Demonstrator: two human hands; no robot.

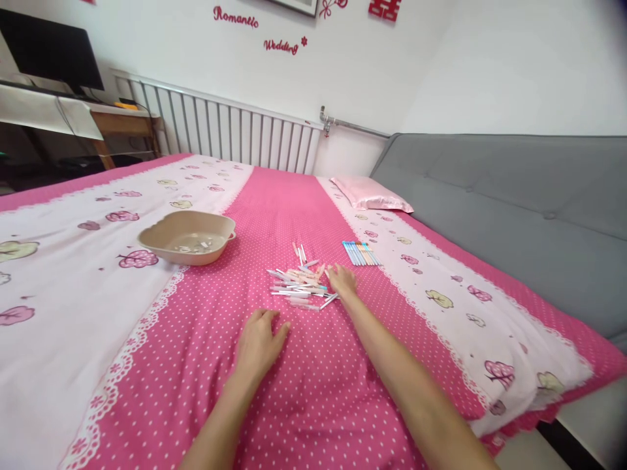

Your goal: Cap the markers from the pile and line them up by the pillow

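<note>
A loose pile of slim pens (298, 286), mostly white, pale pink and clear, lies crisscrossed on the pink dotted bedspread (294, 202). At the pile's right edge is my right hand (343, 281), its fingers bent down against the pens; whatever they pinch is too small to make out. My left hand (259, 343) rests on the bedspread nearer to me, fingers apart and nothing in it. To the right of the pile, a neat row of pens (361, 253) lies side by side, bluish at the left and with orange-brown caps toward the middle.
A beige plastic basin (186, 251) with small white pieces inside stands left of the pile. Farther back lies a pink pillow (372, 194) by the grey headboard (509, 209). A radiator (220, 124) lines the wall, and a monitor (51, 52) stands on a desk.
</note>
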